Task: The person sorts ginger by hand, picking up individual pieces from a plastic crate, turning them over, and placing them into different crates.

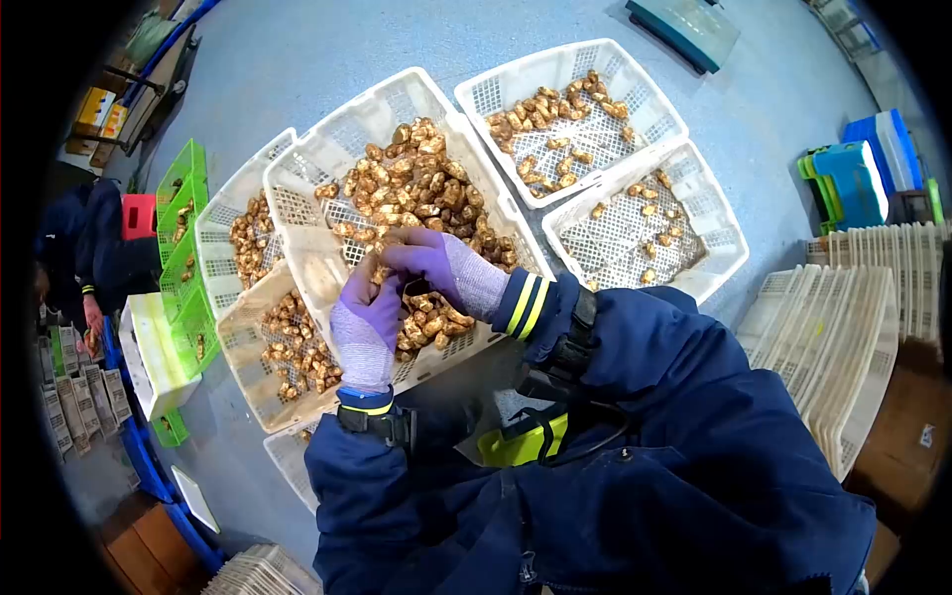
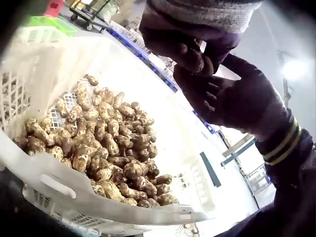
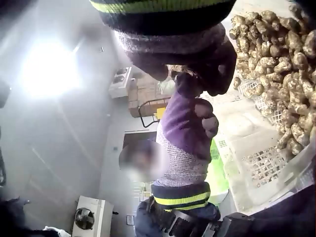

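Observation:
My gloved left hand [image 1: 365,319] and right hand [image 1: 436,264] meet over a large white mesh crate [image 1: 290,198]. Between their fingertips they pinch one small brown-and-cream mushroom [image 1: 380,275], mostly hidden by purple gloves; a sliver of this mushroom [image 3: 177,70] shows in the right wrist view. Below them, the crate holds a heap of similar stubby mushrooms [image 1: 426,183], also seen from the side as a mushroom pile [image 2: 113,143] in the left wrist view. Cream mesh shows at the crate's left side.
More white crates with mushrooms stand at left [image 1: 234,342], top right [image 1: 476,94] and right [image 1: 739,238]. Green baskets [image 1: 183,243] line the left, beside another person [image 1: 94,238]. Stacked crates [image 1: 823,347] rise at right. A scale-like platform [image 1: 684,30] lies at the back.

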The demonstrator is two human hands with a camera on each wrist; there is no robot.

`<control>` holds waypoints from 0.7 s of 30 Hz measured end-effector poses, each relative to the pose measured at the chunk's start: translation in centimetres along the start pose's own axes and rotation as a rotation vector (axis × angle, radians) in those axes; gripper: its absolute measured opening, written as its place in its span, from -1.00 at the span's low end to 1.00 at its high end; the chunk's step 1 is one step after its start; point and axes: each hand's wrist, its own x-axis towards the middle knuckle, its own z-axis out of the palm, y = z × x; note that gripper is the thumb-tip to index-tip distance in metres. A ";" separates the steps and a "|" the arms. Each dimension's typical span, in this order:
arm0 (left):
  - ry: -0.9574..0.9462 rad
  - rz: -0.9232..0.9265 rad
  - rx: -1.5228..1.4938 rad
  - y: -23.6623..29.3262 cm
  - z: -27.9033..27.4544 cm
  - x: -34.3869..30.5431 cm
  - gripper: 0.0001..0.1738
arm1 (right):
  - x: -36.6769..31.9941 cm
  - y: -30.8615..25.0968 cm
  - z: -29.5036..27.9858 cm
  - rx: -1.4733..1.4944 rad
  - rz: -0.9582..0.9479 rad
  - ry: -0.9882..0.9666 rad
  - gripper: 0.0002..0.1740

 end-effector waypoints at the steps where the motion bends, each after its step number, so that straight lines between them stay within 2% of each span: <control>1: -0.022 0.014 0.023 -0.6 0.1 0.2 -0.43 | 0.1 0.2 -0.2 0.018 -0.011 0.017 -0.67; 3: -0.079 0.046 0.078 0.0 0.6 0.0 -0.38 | 0.1 0.2 -0.9 0.024 -0.006 0.036 -0.58; 5: -0.166 0.058 0.171 1.4 1.3 -1.0 -0.39 | 0.4 -0.7 -2.3 -0.011 -0.094 0.029 -0.56; 6: -0.114 0.014 0.092 2.2 1.9 -1.3 -0.46 | 0.3 -1.2 -3.0 0.100 -0.058 -0.002 -0.55; 8: -0.160 0.076 -0.024 2.3 0.2 -0.3 -0.47 | 0.0 -2.2 -4.3 0.052 -0.142 -0.103 -0.47; 9: -0.180 0.107 -0.082 2.4 -0.4 0.0 -0.47 | 0.2 -2.6 -4.4 0.309 -0.070 -0.164 -0.45; 10: -0.101 0.136 0.027 2.5 -0.8 0.1 -0.44 | 0.0 -3.1 -4.8 0.483 -0.006 -0.197 -0.43; 11: -0.066 0.123 -0.002 2.3 -1.0 0.3 -0.44 | 0.3 -2.8 -5.5 0.580 -0.008 -0.288 -0.38; 14: 0.015 0.074 -0.029 1.3 -1.8 1.0 -0.46 | 0.0 -3.8 -5.5 0.632 -0.061 -0.353 -0.41; 15: 0.018 0.067 -0.047 1.4 -2.0 1.0 -0.44 | -0.3 -4.2 -5.2 0.527 -0.048 -0.316 -0.32; 17: 0.020 0.055 -0.086 1.6 -2.1 0.9 -0.42 | -0.1 -4.4 -5.1 0.565 -0.003 -0.344 -0.27; 20: 0.008 0.069 -0.087 1.5 -2.5 0.8 -0.45 | -0.2 -4.2 -5.1 0.483 0.027 -0.265 -0.24; 21: 0.001 0.077 -0.082 1.5 -2.6 0.6 -0.46 | -0.1 -4.1 -5.1 0.502 0.042 -0.245 -0.34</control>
